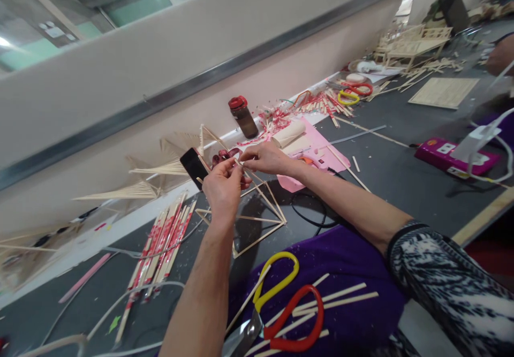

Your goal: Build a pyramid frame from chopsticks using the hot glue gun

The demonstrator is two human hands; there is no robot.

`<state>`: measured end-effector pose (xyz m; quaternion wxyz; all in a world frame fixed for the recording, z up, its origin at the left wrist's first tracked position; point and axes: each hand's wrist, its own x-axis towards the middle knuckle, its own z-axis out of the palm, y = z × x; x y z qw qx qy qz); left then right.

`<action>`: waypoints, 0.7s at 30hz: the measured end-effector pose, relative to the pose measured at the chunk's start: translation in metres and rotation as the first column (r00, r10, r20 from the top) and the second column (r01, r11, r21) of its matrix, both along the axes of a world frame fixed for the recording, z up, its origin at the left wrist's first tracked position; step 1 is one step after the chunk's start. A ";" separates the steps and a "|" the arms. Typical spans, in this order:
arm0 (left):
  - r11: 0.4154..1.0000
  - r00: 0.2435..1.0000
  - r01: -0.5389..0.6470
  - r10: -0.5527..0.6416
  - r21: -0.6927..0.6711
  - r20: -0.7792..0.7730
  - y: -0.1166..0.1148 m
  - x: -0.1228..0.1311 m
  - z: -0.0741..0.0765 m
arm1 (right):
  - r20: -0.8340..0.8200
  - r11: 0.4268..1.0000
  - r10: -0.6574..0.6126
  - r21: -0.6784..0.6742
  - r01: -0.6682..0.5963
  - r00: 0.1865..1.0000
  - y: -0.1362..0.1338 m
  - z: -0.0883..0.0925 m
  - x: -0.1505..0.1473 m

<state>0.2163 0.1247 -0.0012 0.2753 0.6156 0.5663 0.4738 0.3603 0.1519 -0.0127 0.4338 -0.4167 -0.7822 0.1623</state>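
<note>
My left hand (224, 188) and my right hand (267, 158) meet over the desk, fingers pinched together at the top of a frame of thin wooden sticks (283, 221). The frame's lower sticks spread out over the dark desktop below my hands. What exactly lies between my fingertips is too small to tell apart from the frame's upper joint. A black phone (194, 167) leans just beyond my left hand. On the purple cloth over my lap lie scissors (295, 319) with one yellow and one red handle, among several loose sticks (346, 296).
Red-wrapped stick bundles (163, 242) lie to the left, crossed by a pale cable (132, 291). Behind are a red-capped bottle (243, 117) and pink paper (317, 137). A magenta power strip (453, 156) sits at right. Another person's hand (501, 57) shows at far right.
</note>
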 end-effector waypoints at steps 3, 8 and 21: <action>0.998 0.997 0.063 -0.064 0.020 0.033 0.000 -0.001 -0.001 | 0.025 0.999 -0.041 0.015 0.041 0.999 0.002 0.005 0.006; 0.998 0.995 0.063 -0.065 0.020 0.072 0.000 0.000 0.000 | -0.006 0.992 -0.113 0.052 0.113 0.994 -0.002 0.023 0.028; 0.993 0.993 0.097 -0.101 0.064 0.066 0.003 0.002 -0.001 | 0.700 0.677 -0.312 -0.310 0.667 0.642 -0.035 -0.015 0.130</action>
